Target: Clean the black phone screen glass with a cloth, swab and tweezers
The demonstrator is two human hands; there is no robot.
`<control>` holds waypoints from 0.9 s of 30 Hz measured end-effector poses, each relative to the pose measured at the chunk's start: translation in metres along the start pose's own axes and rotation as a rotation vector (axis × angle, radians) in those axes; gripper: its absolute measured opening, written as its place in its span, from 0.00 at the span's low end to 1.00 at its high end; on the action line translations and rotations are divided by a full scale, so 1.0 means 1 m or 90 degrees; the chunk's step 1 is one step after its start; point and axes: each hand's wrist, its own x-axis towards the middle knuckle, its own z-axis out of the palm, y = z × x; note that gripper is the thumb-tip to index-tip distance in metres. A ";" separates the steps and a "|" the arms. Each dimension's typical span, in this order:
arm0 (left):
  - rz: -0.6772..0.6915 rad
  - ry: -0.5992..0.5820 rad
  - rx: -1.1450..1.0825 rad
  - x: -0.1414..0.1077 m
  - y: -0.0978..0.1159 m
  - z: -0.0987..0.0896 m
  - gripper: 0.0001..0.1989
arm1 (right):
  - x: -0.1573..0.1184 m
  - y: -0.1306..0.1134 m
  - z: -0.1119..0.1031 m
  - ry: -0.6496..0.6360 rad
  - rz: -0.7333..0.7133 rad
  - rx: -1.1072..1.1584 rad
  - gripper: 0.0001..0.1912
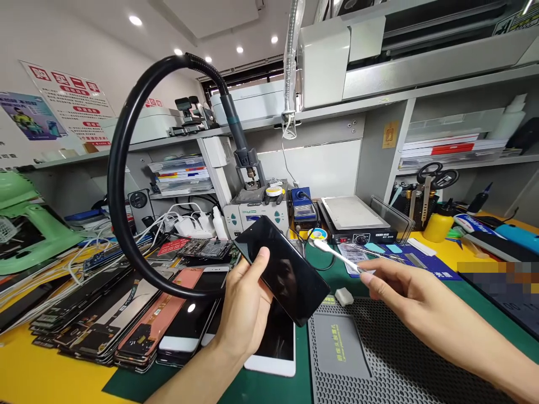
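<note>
A black phone [290, 278] with a dark, reflective screen is tilted in my left hand [248, 297], thumb on its face and fingers behind it. To its right, my right hand [396, 286] pinches a thin white brush [337, 256] by its end. The brush's pale head points left towards the phone, with a gap between them. Beneath the phone, a white-framed device [272, 365] lies on the green mat. A small white block [344, 297] sits at the top edge of the grey perforated mat [341, 348].
Stacked phone screens [138, 331] fill the left. A thick black hose [118, 168] arches over them. Behind stand a hot-air station [252, 216] and a heating plate [357, 219]. A yellow bottle [438, 229] and scissors [438, 177] are at the right.
</note>
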 end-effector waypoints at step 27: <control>-0.109 0.042 0.038 -0.012 -0.001 0.004 0.15 | -0.023 -0.008 0.014 -0.236 -0.001 0.020 0.20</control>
